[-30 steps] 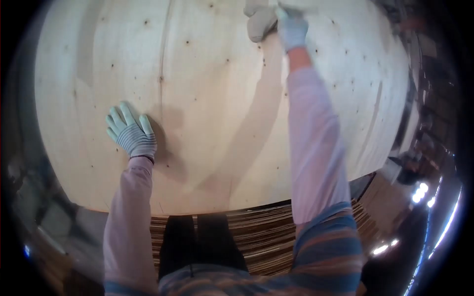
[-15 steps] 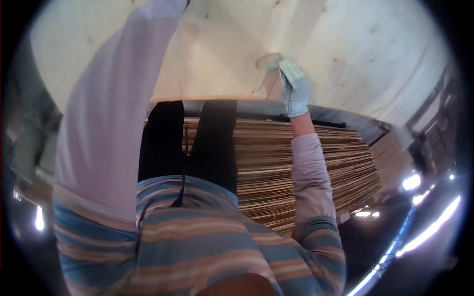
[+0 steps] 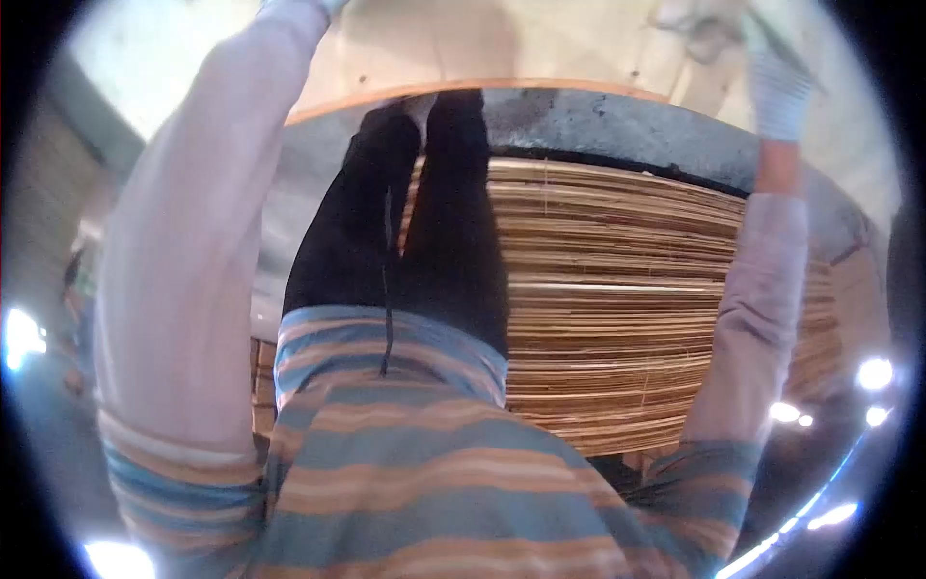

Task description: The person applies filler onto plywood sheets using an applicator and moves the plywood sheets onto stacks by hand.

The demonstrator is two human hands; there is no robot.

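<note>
A broad pale wood sheet (image 3: 579, 43) with small dark knots spans the top of the view. My right hand (image 3: 779, 82), in a white knitted glove, is over its right part, smeared by motion. Beside the fingers is a blurred, pale, thin piece (image 3: 709, 27) that seems to be in their grip; its kind is unclear. Of my left hand (image 3: 334, 5) only a bit of glove at the wrist shows at the top edge, over the sheet's left part. Its fingers are out of frame.
Below the sheet's near edge lies a grey surface (image 3: 617, 121) with a dark rim. A tall stack of thin wood sheets (image 3: 608, 289) stands beside my black-trousered legs (image 3: 395, 232). Bright lamps (image 3: 875, 373) shine at the right.
My right hand has moved right and up in view, with the pale piece beside it. The view has shifted, so more of the grey surface and the stack shows.
</note>
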